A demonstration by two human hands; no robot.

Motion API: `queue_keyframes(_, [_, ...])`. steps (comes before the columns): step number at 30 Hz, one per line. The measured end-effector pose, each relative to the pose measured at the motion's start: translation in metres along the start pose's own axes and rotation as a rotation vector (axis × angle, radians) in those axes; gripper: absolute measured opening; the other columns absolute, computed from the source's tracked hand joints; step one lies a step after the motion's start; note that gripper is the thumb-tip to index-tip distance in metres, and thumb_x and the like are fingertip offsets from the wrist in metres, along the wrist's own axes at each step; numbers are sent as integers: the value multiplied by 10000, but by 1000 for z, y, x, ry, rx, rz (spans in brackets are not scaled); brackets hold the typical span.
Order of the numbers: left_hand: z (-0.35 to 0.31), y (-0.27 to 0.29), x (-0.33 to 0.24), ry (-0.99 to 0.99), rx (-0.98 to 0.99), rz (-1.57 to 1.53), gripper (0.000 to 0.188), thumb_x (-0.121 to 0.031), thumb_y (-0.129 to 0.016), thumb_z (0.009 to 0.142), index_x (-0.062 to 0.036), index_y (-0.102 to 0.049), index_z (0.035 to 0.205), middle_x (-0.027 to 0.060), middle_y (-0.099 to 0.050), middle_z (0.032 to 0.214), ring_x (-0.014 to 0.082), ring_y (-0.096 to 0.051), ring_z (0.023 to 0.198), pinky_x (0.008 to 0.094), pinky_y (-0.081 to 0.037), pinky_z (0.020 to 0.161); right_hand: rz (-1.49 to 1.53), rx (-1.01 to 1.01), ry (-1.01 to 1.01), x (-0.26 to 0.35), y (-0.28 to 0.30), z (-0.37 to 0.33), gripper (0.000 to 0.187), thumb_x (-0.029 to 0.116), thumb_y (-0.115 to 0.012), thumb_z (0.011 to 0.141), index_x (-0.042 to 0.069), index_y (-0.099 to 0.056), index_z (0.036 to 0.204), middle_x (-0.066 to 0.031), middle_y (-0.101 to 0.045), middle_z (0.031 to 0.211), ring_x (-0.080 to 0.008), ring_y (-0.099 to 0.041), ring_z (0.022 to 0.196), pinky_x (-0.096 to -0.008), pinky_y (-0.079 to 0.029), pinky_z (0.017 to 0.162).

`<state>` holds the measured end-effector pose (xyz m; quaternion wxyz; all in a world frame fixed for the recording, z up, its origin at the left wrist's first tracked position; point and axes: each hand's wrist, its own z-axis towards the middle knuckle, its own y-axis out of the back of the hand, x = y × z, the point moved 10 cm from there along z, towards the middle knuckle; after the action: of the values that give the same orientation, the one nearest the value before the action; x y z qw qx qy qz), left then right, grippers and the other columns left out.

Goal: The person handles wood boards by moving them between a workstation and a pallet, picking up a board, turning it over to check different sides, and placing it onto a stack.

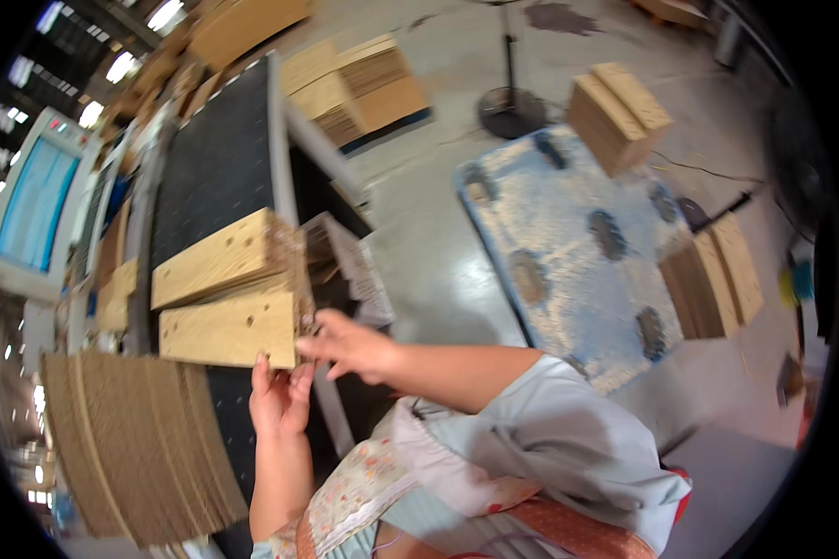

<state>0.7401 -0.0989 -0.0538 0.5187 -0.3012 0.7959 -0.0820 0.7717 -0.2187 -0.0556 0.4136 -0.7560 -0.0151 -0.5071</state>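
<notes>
Two stacks of pale wooden boards with drilled holes lie side by side on a black-topped bench: the far stack (219,256) and the near stack (228,331). At the near right corner of the near stack, my left hand (280,401) has its fingertips against the board edge, fingers raised and apart. My right hand (354,347) is beside the right end of that stack with its fingers spread. Its fingertips look close to the board ends; whether they touch, I cannot tell. Neither hand is closed round anything.
A large brown stack of sheets (140,447) stands at the lower left, by the black bench top (219,140). A monitor (37,205) is at far left. On the floor are a blue worn pallet (569,233), board stacks (611,116), a cardboard pile (382,84) and a round-based stand (513,112).
</notes>
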Motion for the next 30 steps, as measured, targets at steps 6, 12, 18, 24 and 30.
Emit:
queue_keyframes(6, [-17,-17,36,144,74,115,354,-410,-571,794,-97,-531,953,42,-588,883,185,-574,844,340,-467,771,192,-12,91,9,-7,-27,481,238,-604,770,33,-392,1149,-92,-505,1074,-174,-510,944,-343,-424,795])
queue_keyframes(12, [26,54,-31,-1,-59,-354,428,-285,-674,719,-4,-496,988,119,-582,979,224,-556,871,353,-467,720,89,-306,88,0,15,-70,528,253,-617,730,18,-386,1142,-96,-498,1052,-184,-471,972,-337,-438,736])
queue_keyframes(18, [27,86,-52,-81,-203,-507,470,-191,-621,761,37,-443,1132,175,-519,1151,287,-513,1054,427,-450,857,100,-364,153,13,40,-147,558,237,-608,726,24,-364,1180,-83,-493,1059,-168,-490,955,-302,-468,695])
queue_keyframes(24, [-10,25,-52,-204,81,-211,415,-189,-533,829,2,-451,1189,144,-515,1180,275,-519,1048,411,-453,865,233,-296,223,11,97,-226,541,187,-586,737,37,-375,1211,-82,-512,1082,-169,-525,941,-293,-481,706])
queue_keyframes(30, [-34,-70,-10,38,604,343,437,-178,-486,811,16,-427,1198,138,-524,1160,281,-519,1046,413,-446,864,202,-382,368,22,175,-295,497,115,-536,737,36,-393,1206,-97,-520,1088,-203,-540,948,-336,-492,726])
